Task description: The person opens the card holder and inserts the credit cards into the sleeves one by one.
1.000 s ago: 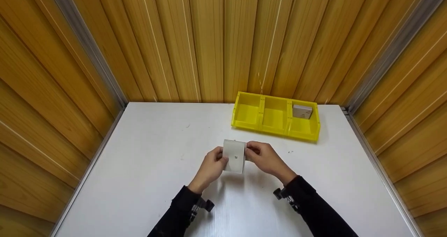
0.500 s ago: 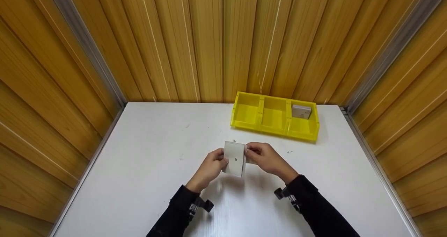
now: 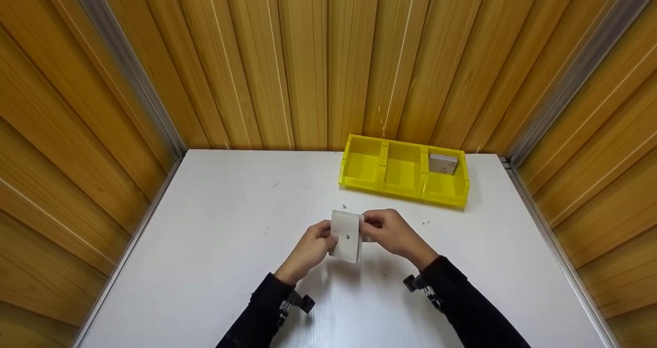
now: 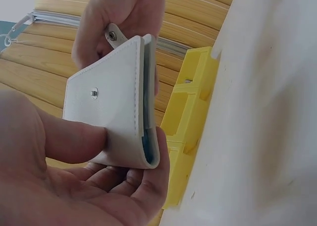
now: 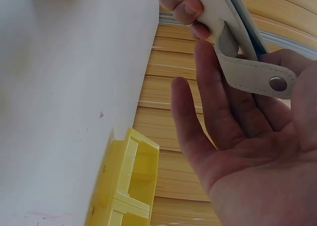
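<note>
A small off-white wallet (image 3: 345,245) with stitched edges is held above the white table. My left hand (image 3: 310,245) grips it, thumb on the front face below a metal snap stud (image 4: 94,92) and fingers behind the folded side. My right hand (image 3: 392,233) pinches at the wallet's open side, beside its strap. That strap (image 5: 247,76) hangs unfastened and carries a round metal snap. In the left wrist view a blue lining (image 4: 148,146) shows between the two covers. Part of the right fingertips is hidden behind the wallet.
A yellow three-compartment bin (image 3: 403,184) stands at the table's back right. Its right compartment holds a pale block-shaped stack (image 3: 443,164). Wood-patterned walls (image 3: 303,65) enclose the white table (image 3: 205,225) at the back and sides.
Both hands and the wallet have come slightly nearer the table's front. The wallet tilts a little differently, and the hold on it stays the same. The bin has not moved.
</note>
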`<state>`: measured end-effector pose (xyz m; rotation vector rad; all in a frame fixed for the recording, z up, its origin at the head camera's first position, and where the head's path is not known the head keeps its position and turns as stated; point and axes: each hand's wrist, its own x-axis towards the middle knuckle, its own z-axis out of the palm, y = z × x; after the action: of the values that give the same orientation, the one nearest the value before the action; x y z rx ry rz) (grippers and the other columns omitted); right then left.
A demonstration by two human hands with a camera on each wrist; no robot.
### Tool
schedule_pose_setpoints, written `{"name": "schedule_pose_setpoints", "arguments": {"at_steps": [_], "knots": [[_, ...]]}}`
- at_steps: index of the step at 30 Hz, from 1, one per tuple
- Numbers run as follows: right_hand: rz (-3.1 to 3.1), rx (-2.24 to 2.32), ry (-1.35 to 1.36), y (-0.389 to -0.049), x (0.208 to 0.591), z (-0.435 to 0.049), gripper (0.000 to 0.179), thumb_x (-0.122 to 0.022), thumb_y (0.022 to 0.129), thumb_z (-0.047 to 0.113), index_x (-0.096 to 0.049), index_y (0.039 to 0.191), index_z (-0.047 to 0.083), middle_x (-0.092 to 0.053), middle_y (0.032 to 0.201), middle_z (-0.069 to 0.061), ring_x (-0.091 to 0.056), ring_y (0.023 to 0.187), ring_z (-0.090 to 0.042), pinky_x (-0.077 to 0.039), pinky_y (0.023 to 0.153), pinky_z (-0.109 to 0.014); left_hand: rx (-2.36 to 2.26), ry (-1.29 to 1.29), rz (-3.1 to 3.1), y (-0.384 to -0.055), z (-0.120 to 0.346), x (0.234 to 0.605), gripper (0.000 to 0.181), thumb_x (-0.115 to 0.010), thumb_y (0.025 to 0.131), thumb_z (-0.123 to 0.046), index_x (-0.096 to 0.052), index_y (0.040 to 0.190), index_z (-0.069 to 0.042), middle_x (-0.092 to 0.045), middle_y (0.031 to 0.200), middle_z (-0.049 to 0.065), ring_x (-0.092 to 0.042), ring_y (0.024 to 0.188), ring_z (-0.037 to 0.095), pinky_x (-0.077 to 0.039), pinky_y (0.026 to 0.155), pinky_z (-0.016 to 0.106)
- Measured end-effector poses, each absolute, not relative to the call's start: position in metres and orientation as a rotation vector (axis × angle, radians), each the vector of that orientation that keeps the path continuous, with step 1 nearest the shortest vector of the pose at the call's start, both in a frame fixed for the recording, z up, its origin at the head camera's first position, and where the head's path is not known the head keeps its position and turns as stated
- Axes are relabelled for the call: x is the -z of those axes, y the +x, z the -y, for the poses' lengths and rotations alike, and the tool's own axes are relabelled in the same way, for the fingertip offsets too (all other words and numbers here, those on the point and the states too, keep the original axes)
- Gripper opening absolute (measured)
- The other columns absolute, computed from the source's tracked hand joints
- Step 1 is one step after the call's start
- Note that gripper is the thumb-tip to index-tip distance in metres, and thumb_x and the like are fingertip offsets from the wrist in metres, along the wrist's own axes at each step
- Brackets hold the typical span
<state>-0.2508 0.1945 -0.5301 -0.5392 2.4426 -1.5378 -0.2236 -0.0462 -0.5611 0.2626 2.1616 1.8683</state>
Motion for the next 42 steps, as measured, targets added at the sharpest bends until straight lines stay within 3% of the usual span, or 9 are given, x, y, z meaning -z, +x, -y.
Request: {"name": "schedule_pose_setpoints", "arguments": {"at_steps": [7,11,14,20,26,33,39,42], "knots": [[-2.580,1.479,-0.559,-0.249,0.531,-0.188,0.011,-0.072,0.098,0.012,-0.078,0.089,0.011,-0.079,0.086,-0.002,-0.070,0.079,-0.008,-0.061,0.072,-0.024,-1.670,0.313,-2.448,-0.220,0.042,0.564,0.042,-0.059,0.107,-0.014,-0.066,0.146,0.000,-0.079,0.131,0.019,-0.075,0.115,0.028,-0.062,0.093,0.040],[-2.754,1.255,-0.629,-0.249,0.530,-0.186,0.018,-0.074,0.094,0.013,-0.069,0.077,0.014,-0.064,0.069,0.008,-0.057,0.064,-0.003,-0.049,0.060,-0.020,-1.603,0.327,-2.560,-0.220,0.046,0.566,0.045,-0.061,0.109,-0.015,-0.063,0.150,0.002,-0.078,0.134,0.021,-0.076,0.119,0.035,-0.062,0.097,0.045],[-2.864,1.101,-0.641,-0.249,0.529,-0.186,0.027,-0.075,0.092,0.016,-0.061,0.069,0.018,-0.046,0.061,0.011,-0.042,0.058,-0.005,-0.034,0.059,-0.022,-1.591,0.313,-2.591,-0.219,0.052,0.567,0.043,-0.061,0.109,-0.014,-0.064,0.148,0.002,-0.078,0.133,0.020,-0.075,0.118,0.036,-0.061,0.096,0.045],[-2.941,0.993,-0.428,-0.254,0.526,-0.185,0.038,-0.075,0.089,0.019,-0.050,0.060,0.021,-0.035,0.058,0.009,-0.036,0.057,-0.010,-0.027,0.056,-0.026,-1.589,0.270,-2.608,-0.220,0.062,0.568,0.035,-0.059,0.110,-0.014,-0.070,0.140,0.000,-0.080,0.125,0.019,-0.077,0.112,0.031,-0.060,0.091,0.040],[-2.979,0.966,-0.243,-0.260,0.521,-0.183,0.041,-0.075,0.087,0.021,-0.048,0.056,0.020,-0.035,0.056,0.008,-0.036,0.053,-0.012,-0.026,0.051,-0.027,-1.601,0.222,-2.554,-0.223,0.066,0.569,0.031,-0.063,0.109,-0.023,-0.073,0.131,-0.004,-0.082,0.112,0.015,-0.079,0.096,0.025,-0.060,0.083,0.034],[-2.929,0.986,-0.202,-0.265,0.521,-0.178,0.041,-0.074,0.088,0.022,-0.048,0.057,0.020,-0.036,0.056,0.008,-0.038,0.053,-0.011,-0.028,0.051,-0.025,-1.647,0.205,-2.508,-0.224,0.070,0.564,0.019,-0.066,0.109,-0.027,-0.071,0.107,-0.009,-0.077,0.094,0.011,-0.069,0.080,0.013,-0.053,0.074,0.029],[-2.820,1.090,-0.121,-0.267,0.526,-0.173,0.040,-0.075,0.089,0.022,-0.050,0.058,0.019,-0.047,0.056,0.006,-0.055,0.053,-0.012,-0.045,0.051,-0.024,-1.629,0.251,-2.532,-0.224,0.069,0.560,0.016,-0.072,0.104,-0.026,-0.074,0.104,-0.010,-0.074,0.089,0.006,-0.065,0.076,0.010,-0.051,0.071,0.029],[-2.759,1.135,-0.071,-0.268,0.530,-0.169,0.042,-0.075,0.090,0.022,-0.048,0.058,0.019,-0.045,0.057,0.006,-0.057,0.054,-0.012,-0.049,0.052,-0.024,-1.598,0.244,-2.555,-0.225,0.067,0.562,0.013,-0.074,0.102,-0.025,-0.076,0.100,-0.013,-0.072,0.088,0.000,-0.062,0.076,0.010,-0.050,0.071,0.027]]}}
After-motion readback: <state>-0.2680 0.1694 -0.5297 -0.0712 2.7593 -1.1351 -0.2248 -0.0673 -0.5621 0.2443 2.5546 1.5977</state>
